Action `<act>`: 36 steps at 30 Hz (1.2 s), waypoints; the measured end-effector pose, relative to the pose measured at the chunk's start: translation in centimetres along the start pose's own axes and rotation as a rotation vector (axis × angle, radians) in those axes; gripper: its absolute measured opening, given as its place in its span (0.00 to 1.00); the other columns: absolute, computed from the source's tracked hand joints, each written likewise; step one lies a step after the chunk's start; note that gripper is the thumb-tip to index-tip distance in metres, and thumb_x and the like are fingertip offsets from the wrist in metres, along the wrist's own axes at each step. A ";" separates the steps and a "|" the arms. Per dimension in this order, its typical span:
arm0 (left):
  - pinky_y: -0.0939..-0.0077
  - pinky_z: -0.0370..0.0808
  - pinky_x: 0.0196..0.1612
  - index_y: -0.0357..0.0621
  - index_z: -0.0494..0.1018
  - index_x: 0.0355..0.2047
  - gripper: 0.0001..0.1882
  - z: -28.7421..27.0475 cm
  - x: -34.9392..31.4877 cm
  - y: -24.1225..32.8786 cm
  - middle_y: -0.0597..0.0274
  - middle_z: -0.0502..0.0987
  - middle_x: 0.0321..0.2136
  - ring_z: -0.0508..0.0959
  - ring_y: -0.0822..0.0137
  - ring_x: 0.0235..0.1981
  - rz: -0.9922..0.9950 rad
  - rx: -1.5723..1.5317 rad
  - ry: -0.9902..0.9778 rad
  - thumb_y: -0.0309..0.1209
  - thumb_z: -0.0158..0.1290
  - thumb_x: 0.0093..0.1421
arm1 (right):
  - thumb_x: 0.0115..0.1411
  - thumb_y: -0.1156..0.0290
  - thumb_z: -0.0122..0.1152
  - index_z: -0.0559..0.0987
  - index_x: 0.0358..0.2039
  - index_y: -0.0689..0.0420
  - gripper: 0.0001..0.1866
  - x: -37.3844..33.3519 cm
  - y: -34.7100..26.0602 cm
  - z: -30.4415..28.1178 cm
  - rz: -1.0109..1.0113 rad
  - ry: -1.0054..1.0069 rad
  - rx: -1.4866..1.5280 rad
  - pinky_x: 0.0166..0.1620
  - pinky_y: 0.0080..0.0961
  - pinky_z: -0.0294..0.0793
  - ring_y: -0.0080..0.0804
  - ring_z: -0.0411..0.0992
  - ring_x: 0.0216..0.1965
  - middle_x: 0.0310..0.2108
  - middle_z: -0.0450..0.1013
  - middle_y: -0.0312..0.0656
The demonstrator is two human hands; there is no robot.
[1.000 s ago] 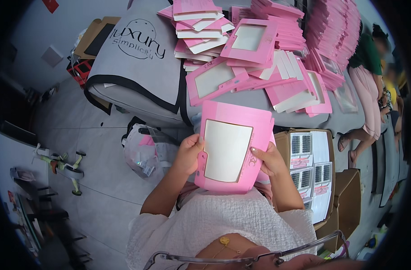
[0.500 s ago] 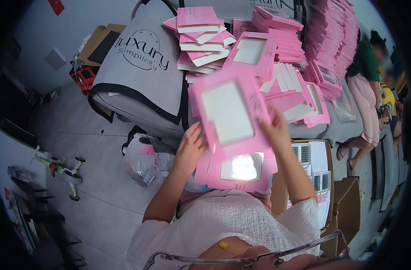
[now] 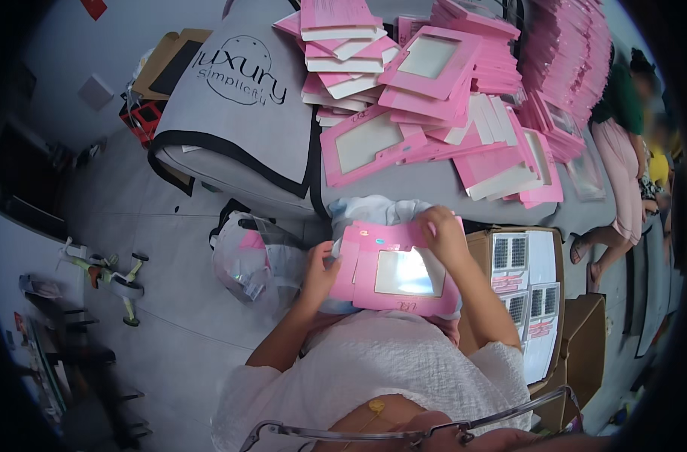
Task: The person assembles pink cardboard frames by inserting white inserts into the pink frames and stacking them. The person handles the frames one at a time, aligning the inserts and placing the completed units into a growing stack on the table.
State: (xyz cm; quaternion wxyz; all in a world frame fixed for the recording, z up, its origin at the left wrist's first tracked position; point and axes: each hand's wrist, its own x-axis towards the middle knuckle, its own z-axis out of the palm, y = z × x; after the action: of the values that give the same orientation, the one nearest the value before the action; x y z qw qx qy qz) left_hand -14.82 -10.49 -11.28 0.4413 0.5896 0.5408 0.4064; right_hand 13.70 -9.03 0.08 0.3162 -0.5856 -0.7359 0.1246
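We have a flat pink cardboard sleeve with a shiny rectangular window (image 3: 408,273) lying across our lap, with what looks like another pink card layer (image 3: 346,265) showing at its left edge. The two overlap unevenly, so we judge that lifting one could drag the other along or bend its edge.

Our left hand (image 3: 322,273) is at that left edge, thumb and fingers loosely parted; whether they touch the card, we cannot tell. Our right hand (image 3: 443,235) bends over the upper right corner, and we cannot tell whether its fingers pinch the card or merely rest there. A hard press there could crease the corner, and a fingertip dragged over the window could smear it.

Under the card, the soft blue-and-white cloth (image 3: 376,208) gives poor support: if our knees shift, the sleeve could slide toward the clear plastic bag (image 3: 242,260) on the left or the open brown cardboard carton (image 3: 476,248) on the right.

Beyond, on the grey cushioned seat (image 3: 434,183), the uneven pile of pink-and-white cardboard boxes (image 3: 349,64) could topple if we bump it while reaching.
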 end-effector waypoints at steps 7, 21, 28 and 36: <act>0.72 0.73 0.46 0.38 0.65 0.50 0.21 0.0 -1.7 4.0 0.51 0.68 0.43 0.73 0.59 0.44 0.190 0.254 -0.035 0.22 0.54 0.54 | 0.49 0.68 0.64 0.69 0.51 0.63 0.29 -6.7 -0.3 4.1 -0.056 0.081 -0.161 0.57 0.43 0.60 0.50 0.61 0.55 0.52 0.64 0.51; 0.83 0.69 0.28 0.38 0.69 0.36 0.09 2.4 0.6 4.8 0.65 0.74 0.27 0.73 0.78 0.27 -0.222 -0.383 -0.337 0.27 0.56 0.58 | 0.51 0.75 0.58 0.68 0.52 0.63 0.26 -7.7 0.4 4.8 -0.063 0.177 -0.053 0.61 0.49 0.54 0.49 0.61 0.58 0.54 0.64 0.51; 0.86 0.66 0.22 0.38 0.68 0.27 0.07 2.9 0.4 7.4 0.67 0.74 0.20 0.72 0.81 0.22 -0.131 -0.362 -0.384 0.25 0.56 0.57 | 0.49 0.66 0.63 0.73 0.47 0.59 0.23 -6.2 -1.4 2.4 -0.085 0.171 -0.152 0.62 0.50 0.52 0.41 0.68 0.47 0.43 0.70 0.44; 0.86 0.69 0.27 0.35 0.73 0.33 0.06 0.0 -1.3 11.1 0.66 0.76 0.22 0.74 0.80 0.25 -0.206 -0.344 -0.356 0.23 0.57 0.56 | 0.44 0.71 0.68 0.81 0.38 0.55 0.17 -6.0 -1.9 0.4 -0.083 0.311 -0.103 0.30 0.30 0.61 0.32 0.66 0.26 0.22 0.68 0.36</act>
State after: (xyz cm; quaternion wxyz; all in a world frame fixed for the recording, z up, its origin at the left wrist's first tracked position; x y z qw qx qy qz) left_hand -11.86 -12.10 -0.59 0.6622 0.5099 0.4350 0.3351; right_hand 12.64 -15.19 -1.06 0.4006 -0.5824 -0.7070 -0.0184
